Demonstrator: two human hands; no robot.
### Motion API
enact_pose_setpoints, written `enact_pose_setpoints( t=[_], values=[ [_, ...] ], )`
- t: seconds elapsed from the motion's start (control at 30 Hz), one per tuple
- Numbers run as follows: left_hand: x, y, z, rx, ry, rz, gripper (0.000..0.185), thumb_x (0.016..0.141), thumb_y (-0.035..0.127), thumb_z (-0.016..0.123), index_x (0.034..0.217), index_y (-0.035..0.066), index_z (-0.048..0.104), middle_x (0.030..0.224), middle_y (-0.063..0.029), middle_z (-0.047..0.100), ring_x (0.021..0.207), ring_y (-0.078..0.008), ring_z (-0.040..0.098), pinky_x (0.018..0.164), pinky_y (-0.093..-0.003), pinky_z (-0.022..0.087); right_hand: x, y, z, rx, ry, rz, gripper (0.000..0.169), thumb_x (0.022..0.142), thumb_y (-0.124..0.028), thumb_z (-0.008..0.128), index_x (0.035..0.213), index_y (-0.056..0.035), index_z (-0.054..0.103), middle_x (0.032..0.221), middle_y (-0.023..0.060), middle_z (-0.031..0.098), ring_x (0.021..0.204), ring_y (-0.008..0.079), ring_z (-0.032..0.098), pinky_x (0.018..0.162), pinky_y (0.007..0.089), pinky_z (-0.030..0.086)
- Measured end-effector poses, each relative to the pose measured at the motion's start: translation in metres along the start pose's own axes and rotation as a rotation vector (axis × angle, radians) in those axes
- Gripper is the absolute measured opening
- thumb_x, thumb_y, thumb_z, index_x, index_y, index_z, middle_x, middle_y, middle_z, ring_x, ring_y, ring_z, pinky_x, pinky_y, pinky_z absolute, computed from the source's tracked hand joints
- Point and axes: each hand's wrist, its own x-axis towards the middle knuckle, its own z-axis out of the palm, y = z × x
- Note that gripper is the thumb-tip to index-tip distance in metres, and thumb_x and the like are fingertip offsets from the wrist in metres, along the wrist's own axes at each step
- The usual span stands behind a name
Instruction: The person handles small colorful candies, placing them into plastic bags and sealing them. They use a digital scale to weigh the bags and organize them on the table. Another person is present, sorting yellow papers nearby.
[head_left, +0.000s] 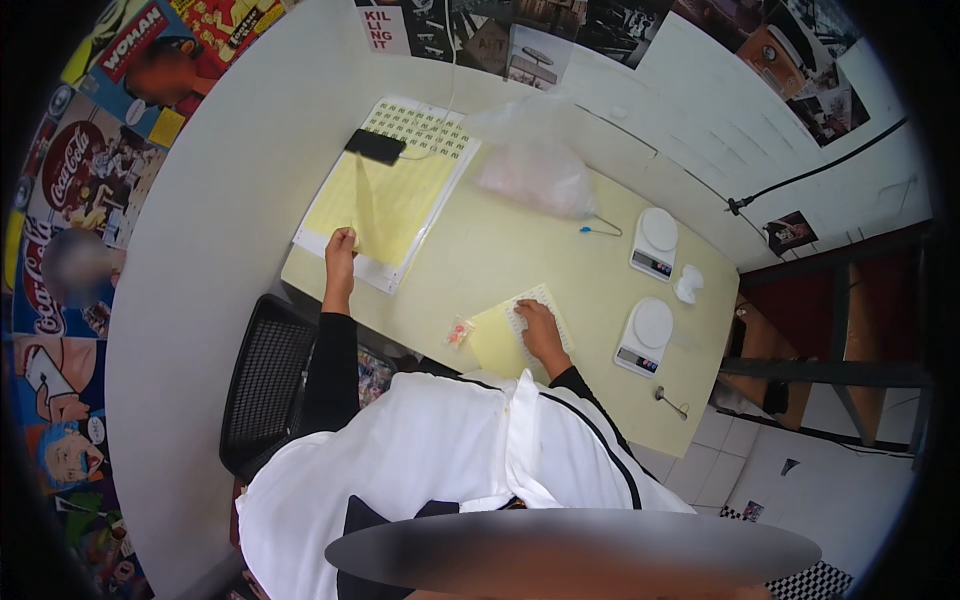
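Observation:
Over the far left of the table, my left hand (342, 259) pinches the edge of a thin yellow paper (375, 202). That paper lies on a stack of white and yellow sheets, the top one a label sheet (420, 127) with rows of green printed marks. My right hand (538, 326) rests on a white sheet of small labels (551, 307) near the table's front edge. A plain yellow sheet (495, 341) lies partly under it. Left of my right hand sits a small clear bag of red and pink pieces (457, 331). What lies under my right fingertips is hidden.
A black phone (376, 147) with a white cable lies on the stack. At the back stands a large translucent bag (536, 176), with a blue-tipped metal wire (604, 226) beside it. Two digital scales (654, 244), crumpled white tissue (688, 284) and a spoon (670, 402) are on the right.

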Motion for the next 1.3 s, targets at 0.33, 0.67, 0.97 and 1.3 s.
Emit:
enact_pose_setpoints(
  t=[0.33, 0.67, 0.97, 1.3],
  values=[
    [-0.08, 0.021, 0.003, -0.047, -0.054, -0.073, 0.016, 0.093, 0.02, 0.052, 0.091, 0.005, 0.056, 0.079, -0.0012, 0.056, 0.074, -0.0094, 0.053, 0.066, -0.0271, 0.045, 0.007, -0.065, 0.032, -0.009, -0.132, -0.309, 0.037, 0.074, -0.008, 0.064, 0.111, -0.0074, 0.06, 0.128, 0.0116, 0.049, 0.123, 0.0305, 0.041, 0.106, 0.0477, 0.028],
    [-0.169, 0.028, 0.084, 0.671, -0.206, 0.343, 0.014, 0.086, 0.013, 0.055, 0.089, -0.001, 0.056, 0.085, -0.0202, 0.061, 0.081, -0.0367, 0.061, 0.07, -0.0406, 0.048, -0.007, -0.027, 0.007, -0.107, -0.161, -0.138, 0.028, 0.075, -0.015, 0.065, 0.103, -0.0124, 0.064, 0.129, 0.0083, 0.05, 0.126, 0.0267, 0.039, 0.108, 0.0515, 0.023],
    [-0.226, -0.021, 0.14, 0.814, -0.573, 0.35, 0.015, 0.085, 0.014, 0.051, 0.084, -0.001, 0.05, 0.09, -0.0208, 0.055, 0.077, -0.0413, 0.057, 0.067, -0.0483, 0.047, -0.033, 0.011, -0.028, -0.042, 0.104, -0.009, 0.015, 0.076, -0.008, 0.063, 0.091, -0.0058, 0.065, 0.104, 0.0107, 0.06, 0.099, 0.0301, 0.053, 0.086, 0.039, 0.042],
    [-0.231, -0.07, 0.118, 0.957, -0.585, 0.56, 0.043, 0.08, 0.025, 0.063, 0.115, 0.001, 0.054, 0.132, -0.0172, 0.045, 0.121, -0.0376, 0.04, 0.094, -0.0434, 0.042, -0.032, -0.017, -0.006, -0.16, 0.155, 0.13, 0.027, 0.077, -0.022, 0.069, 0.093, -0.0011, 0.062, 0.102, 0.0147, 0.055, 0.095, 0.031, 0.052, 0.081, 0.0406, 0.043]
  ],
)
